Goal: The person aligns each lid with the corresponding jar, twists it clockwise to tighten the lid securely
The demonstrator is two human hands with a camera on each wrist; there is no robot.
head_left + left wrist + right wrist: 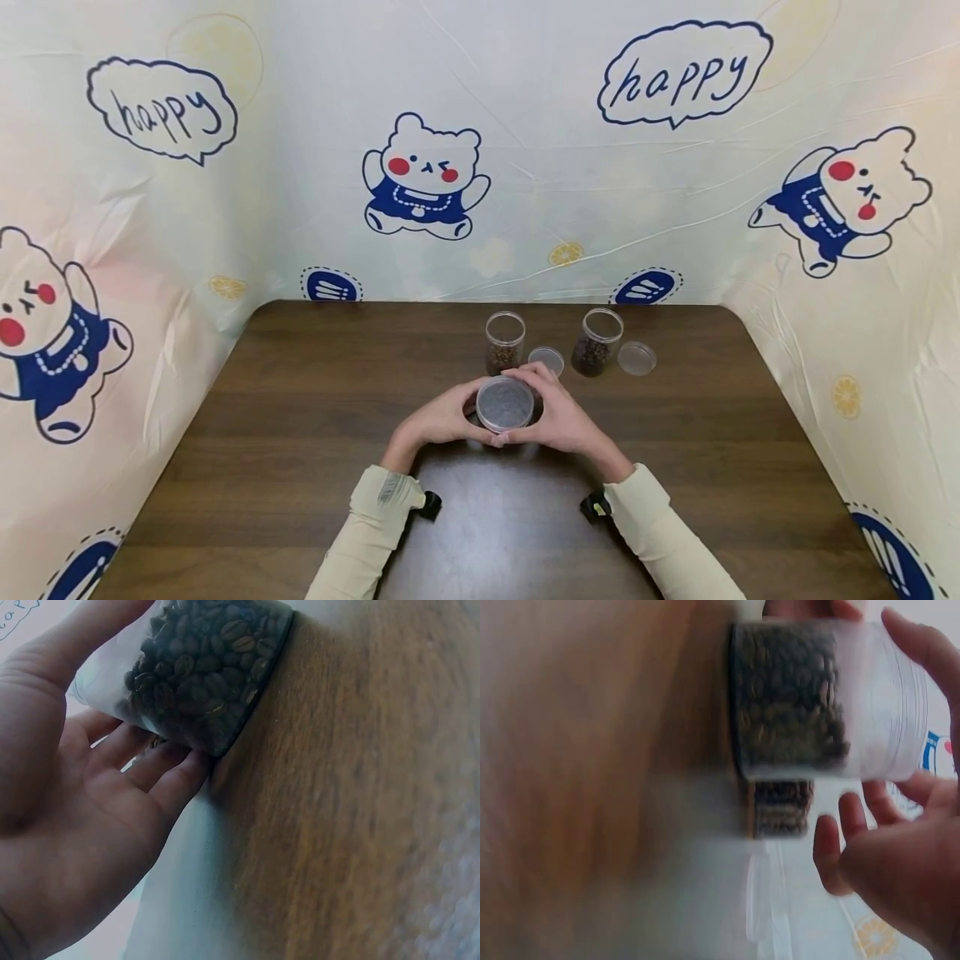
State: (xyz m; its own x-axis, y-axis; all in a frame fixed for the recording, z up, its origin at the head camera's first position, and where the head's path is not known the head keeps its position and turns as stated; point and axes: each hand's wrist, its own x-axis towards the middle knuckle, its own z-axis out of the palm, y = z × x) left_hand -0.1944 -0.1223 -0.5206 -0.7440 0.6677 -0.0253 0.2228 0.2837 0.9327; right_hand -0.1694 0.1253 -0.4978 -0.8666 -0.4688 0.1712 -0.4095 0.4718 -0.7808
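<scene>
A clear plastic jar of dark coffee beans point(505, 403) stands on the table between both hands, its round top covered by a clear lid. My left hand point(444, 415) curves round its left side, with thumb at the front. On the opposite side my right hand point(561, 418) holds it near the top, thumb tip close to the left one. In the left wrist view, fingers of the left hand point(97, 787) touch the jar point(202, 675) low down. The right wrist view shows beans filling the lower part of the jar point(791, 697), with the right hand point(907, 855) about its upper end.
Behind the hands stand two open jars partly filled with beans, one at left point(505, 342) and one at right point(597, 342). A loose clear lid point(547, 361) lies between them, another lid point(637, 358) to the right. A printed cloth point(540, 208) hangs behind the wooden table point(300, 467).
</scene>
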